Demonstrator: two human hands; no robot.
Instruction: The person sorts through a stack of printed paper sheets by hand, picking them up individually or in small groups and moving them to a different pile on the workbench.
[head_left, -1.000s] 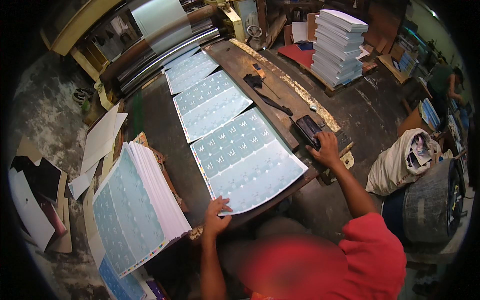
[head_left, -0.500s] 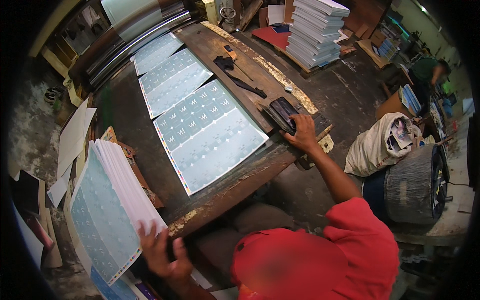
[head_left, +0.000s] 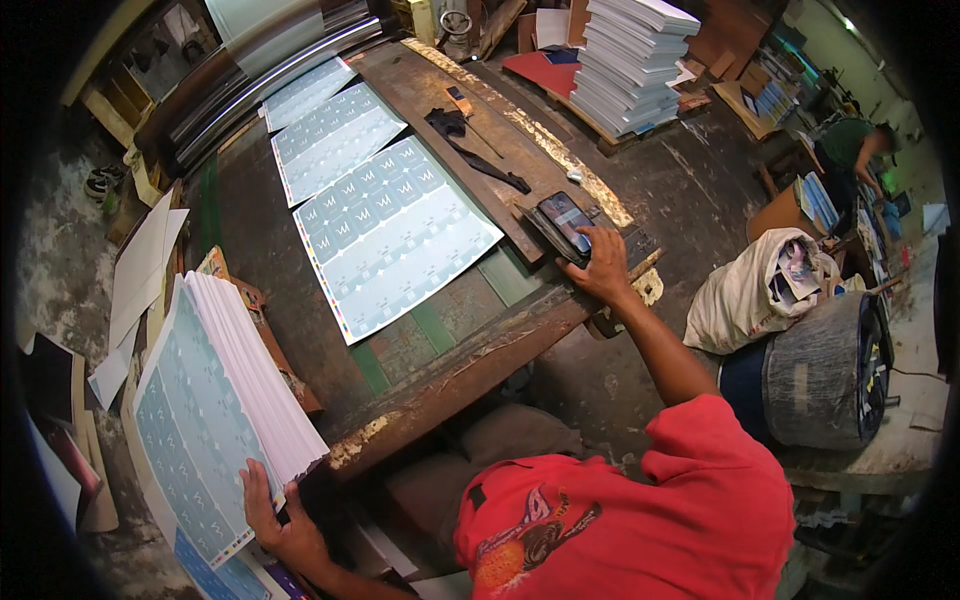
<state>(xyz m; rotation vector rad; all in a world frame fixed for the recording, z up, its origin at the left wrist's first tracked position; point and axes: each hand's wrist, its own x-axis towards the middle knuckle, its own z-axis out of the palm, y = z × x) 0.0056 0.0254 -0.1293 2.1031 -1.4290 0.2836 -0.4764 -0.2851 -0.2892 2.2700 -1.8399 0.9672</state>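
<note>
My right hand (head_left: 598, 262) is at the right front corner of the table, fingers bent over the near end of a smartphone (head_left: 566, 222) in a dark flip case. The phone's screen is lit. At the lower left, my left hand (head_left: 282, 517) lies with fingers stretched against the near corner of a thick stack of printed sheets (head_left: 200, 420), the thumb apart at the stack's edge. Pale blue-green printed sheets lie in an overlapping row on the table, the nearest sheet (head_left: 395, 240) whole in view. This row runs up to a metal roller (head_left: 310, 52) at the far end.
A black cloth strap (head_left: 470, 150) and a small orange-and-black object (head_left: 459, 100) lie on the table's right side. Beyond stands a tall paper stack (head_left: 630, 70). On the right are a white sack (head_left: 755, 290), a wrapped drum (head_left: 820, 370) and another person (head_left: 850, 150).
The row of sheets has shifted toward the far roller, baring green stripes on the near tabletop. My left hand has come down onto the stack's corner. The phone's screen has lit up.
</note>
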